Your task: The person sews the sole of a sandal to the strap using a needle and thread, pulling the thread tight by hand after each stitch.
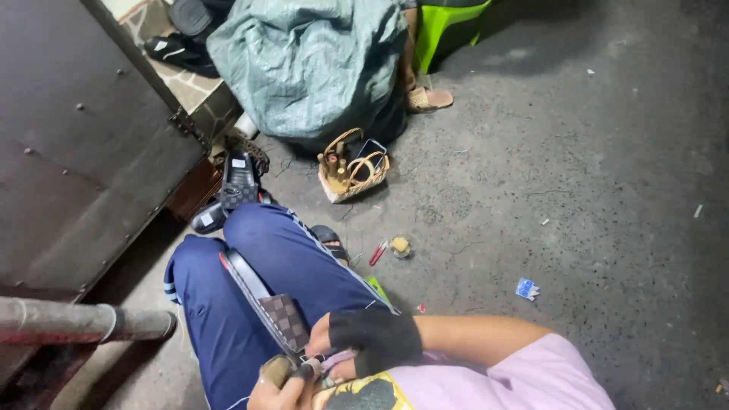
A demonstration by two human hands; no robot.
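Sandal: black slide with a checkered strap [266, 304], lying across the person's blue-trousered lap, near edge of the scene.
Right hand: in a black fingerless glove [372, 342], grip closed around the sandal's near end.
Left hand: bare [279, 386], fingers pinched at the strap edge, grip closed on it, partly cut off.
Floor: grey concrete [577, 182].
Far side: small wicker basket [351, 167], big grey-green sack [311, 64] behind it.

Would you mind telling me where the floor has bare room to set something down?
The concrete floor is widest open right of the woven basket, up to the green stool, bar small scraps. It is crowded left of the basket: the grey sack, sandals and the blue-trousered knees.
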